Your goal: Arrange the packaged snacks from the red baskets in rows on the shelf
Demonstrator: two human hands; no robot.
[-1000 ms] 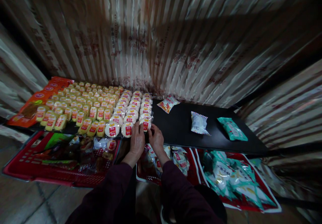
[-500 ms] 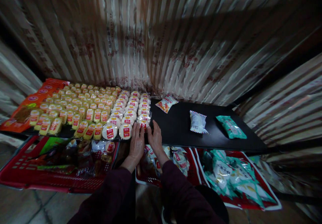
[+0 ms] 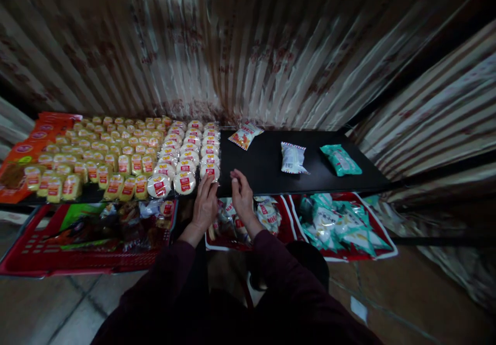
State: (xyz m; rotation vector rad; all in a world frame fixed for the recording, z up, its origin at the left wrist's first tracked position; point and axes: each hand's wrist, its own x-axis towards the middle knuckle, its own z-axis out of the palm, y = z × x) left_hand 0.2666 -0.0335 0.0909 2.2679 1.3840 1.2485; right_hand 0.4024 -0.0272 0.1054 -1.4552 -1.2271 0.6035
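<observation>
My left hand is at the front end of the third row of round, white wrapped cakes. Its outstretched fingertips reach the nearest cake of that row; whether they press on it I cannot tell. My right hand hovers at the front edge of the black shelf, a little to the right of that cake, fingers apart and holding nothing. Left of my hands, more round cakes stand in rows. Beside them are many small yellow wrapped cakes.
Orange packs lie at the shelf's left end. On its right part are a white-and-orange bag, a pale bag and a teal bag. Below are a red basket of mixed snacks and two more baskets of bags. A pleated curtain hangs behind.
The view has shifted, so shelf and baskets appear higher and further left. My right hand has moved away from the front cake, widening the gap between my hands. The cakes keep their rows.
</observation>
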